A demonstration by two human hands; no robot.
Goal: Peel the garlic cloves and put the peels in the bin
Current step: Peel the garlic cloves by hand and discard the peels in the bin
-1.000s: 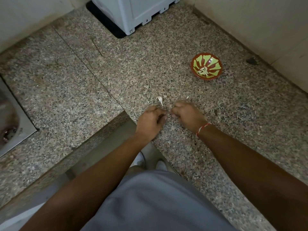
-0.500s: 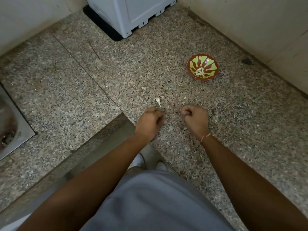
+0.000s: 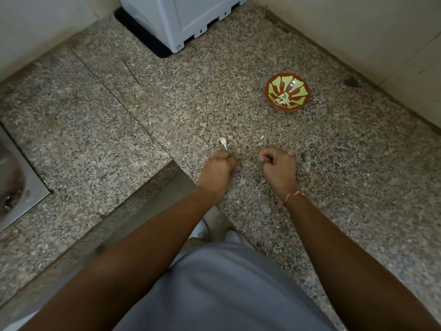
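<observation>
My left hand (image 3: 218, 168) is curled low over the speckled granite counter (image 3: 167, 111), and its fingers close round a garlic clove that stays hidden inside them. A hand's width to its right, my right hand (image 3: 278, 166) presses thumb against forefinger in a pinch on a scrap of peel too small to make out. One unpeeled white garlic clove (image 3: 223, 142) lies on the counter just beyond my left hand. A small peel flake (image 3: 262, 137) lies beyond my right hand. No bin is in view.
A red and green bowl (image 3: 287, 91) with pale garlic pieces stands at the back right, near the wall. A grey-white appliance (image 3: 186, 20) stands at the back. A steel sink (image 3: 14, 177) is at the left edge. The counter's inner corner is below my left wrist.
My hands were together over the clove a second ago. They have pulled apart, the right hand going right. The view has shifted slightly.
</observation>
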